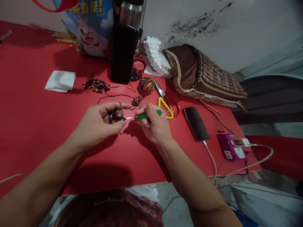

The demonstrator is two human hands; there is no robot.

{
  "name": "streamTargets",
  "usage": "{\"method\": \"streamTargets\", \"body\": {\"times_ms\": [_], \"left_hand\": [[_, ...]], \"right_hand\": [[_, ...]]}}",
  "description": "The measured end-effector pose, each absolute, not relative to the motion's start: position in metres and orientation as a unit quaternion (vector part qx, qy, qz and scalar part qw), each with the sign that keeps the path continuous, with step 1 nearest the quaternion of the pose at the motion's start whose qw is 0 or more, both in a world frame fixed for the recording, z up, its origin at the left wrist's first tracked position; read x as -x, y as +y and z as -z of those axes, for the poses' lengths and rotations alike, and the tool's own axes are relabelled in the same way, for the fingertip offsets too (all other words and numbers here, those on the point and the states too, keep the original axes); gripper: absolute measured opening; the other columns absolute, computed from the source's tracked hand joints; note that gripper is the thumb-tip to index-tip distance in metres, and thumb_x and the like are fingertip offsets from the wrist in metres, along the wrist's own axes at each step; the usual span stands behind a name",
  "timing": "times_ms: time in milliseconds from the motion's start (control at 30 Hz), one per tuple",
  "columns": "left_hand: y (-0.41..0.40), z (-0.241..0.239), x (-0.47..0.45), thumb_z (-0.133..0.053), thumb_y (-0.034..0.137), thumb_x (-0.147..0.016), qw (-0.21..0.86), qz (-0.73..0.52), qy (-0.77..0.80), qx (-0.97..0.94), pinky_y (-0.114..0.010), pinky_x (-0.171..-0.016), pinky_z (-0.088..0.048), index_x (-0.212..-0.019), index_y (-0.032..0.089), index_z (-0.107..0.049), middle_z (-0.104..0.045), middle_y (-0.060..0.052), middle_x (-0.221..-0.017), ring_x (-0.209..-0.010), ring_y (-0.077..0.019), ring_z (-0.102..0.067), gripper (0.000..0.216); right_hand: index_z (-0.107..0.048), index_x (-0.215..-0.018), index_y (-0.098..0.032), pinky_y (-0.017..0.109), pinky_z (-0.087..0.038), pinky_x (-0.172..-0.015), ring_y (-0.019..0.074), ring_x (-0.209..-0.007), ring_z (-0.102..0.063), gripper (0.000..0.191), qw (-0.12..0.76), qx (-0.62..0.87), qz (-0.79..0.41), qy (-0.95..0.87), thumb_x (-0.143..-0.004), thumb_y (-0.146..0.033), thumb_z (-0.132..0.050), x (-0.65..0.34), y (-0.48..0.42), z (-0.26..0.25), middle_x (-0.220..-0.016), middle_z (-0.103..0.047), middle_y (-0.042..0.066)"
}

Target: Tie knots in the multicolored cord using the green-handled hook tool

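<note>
My left hand [101, 121] pinches a small piece of dark multicoloured crochet work [117, 117], with a strand of yarn looped over its index finger. In my right hand [153, 123] is a crochet hook [143, 116] with a green handle and thin metal ends. The hook's left tip meets the yarn piece at my left fingertips. Just beyond the hands lie a small tangle of yarn [136, 101] and a striped yarn ball [146, 85]. Scissors [162, 102] with yellow and red handles rest past my right hand.
On the red table [99, 170] are knotted yarn pieces [96, 85], a folded white tissue [61, 81] and an upright black phone [124, 53]. A second phone [196, 124] is cabled, near a purple box [230, 146]. A brown checked bag [208, 72] lies against the wall.
</note>
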State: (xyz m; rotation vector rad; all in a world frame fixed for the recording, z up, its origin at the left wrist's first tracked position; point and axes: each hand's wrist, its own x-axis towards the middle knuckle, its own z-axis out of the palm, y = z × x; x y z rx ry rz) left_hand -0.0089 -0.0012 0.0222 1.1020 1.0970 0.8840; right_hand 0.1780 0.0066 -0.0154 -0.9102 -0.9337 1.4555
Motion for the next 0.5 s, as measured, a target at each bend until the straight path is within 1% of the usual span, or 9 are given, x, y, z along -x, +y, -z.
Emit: {"method": "streamTargets", "body": {"times_ms": [67,133,267,400,500], "left_hand": [[-0.001,-0.0226,0.0081,-0.084,0.015,-0.071,0.614,-0.389,0.483,-0.489,-0.021,-0.06,-0.05,-0.112,0.019,-0.084,-0.067,-0.001,-0.081,-0.073,-0.0152,-0.07,0.041],[-0.0009,-0.0229,0.0073,-0.084,0.015,-0.07,0.602,-0.394,0.491,-0.492,-0.021,-0.06,-0.049,-0.111,0.019,-0.084,-0.067,-0.001,-0.08,-0.07,-0.014,-0.067,0.041],[-0.0015,-0.0236,0.0066,-0.083,0.014,-0.072,0.577,-0.398,0.505,-0.504,-0.02,-0.061,-0.048,-0.114,0.018,-0.085,-0.067,0.0,-0.079,-0.068,-0.0109,-0.058,0.043],[-0.002,-0.0245,0.0066,-0.084,0.013,-0.072,0.558,-0.404,0.511,-0.514,-0.019,-0.061,-0.045,-0.119,0.016,-0.084,-0.067,-0.001,-0.083,-0.07,-0.0097,-0.055,0.047],[-0.0024,-0.0243,0.0064,-0.084,0.014,-0.072,0.548,-0.404,0.517,-0.518,-0.02,-0.063,-0.047,-0.12,0.015,-0.084,-0.068,-0.001,-0.083,-0.071,-0.0111,-0.057,0.047]], "right_hand": [[-0.076,-0.069,-0.019,0.024,-0.02,-0.047,0.0047,-0.045,-0.03,0.047,0.559,0.396,-0.608,-0.401,-0.085,-0.063,-0.084,-0.1776,0.0063,0.0155,-0.049,-0.047,-0.007],[-0.077,-0.069,-0.02,0.025,-0.02,-0.047,0.0057,-0.046,-0.033,0.047,0.566,0.406,-0.593,-0.403,-0.084,-0.064,-0.084,-0.1771,0.0057,0.0156,-0.05,-0.049,-0.006],[-0.079,-0.071,-0.02,0.026,-0.025,-0.048,0.0065,-0.049,-0.036,0.045,0.579,0.424,-0.566,-0.405,-0.084,-0.063,-0.085,-0.1759,0.0031,0.0156,-0.056,-0.054,-0.005],[-0.082,-0.076,-0.022,0.027,-0.03,-0.052,0.0073,-0.051,-0.039,0.039,0.587,0.418,-0.552,-0.42,-0.089,-0.06,-0.083,-0.1764,-0.0001,0.0174,-0.061,-0.059,-0.003],[-0.084,-0.079,-0.023,0.028,-0.033,-0.053,0.0086,-0.053,-0.041,0.039,0.583,0.421,-0.541,-0.437,-0.092,-0.06,-0.079,-0.1776,-0.0021,0.0185,-0.064,-0.062,-0.001]]}}
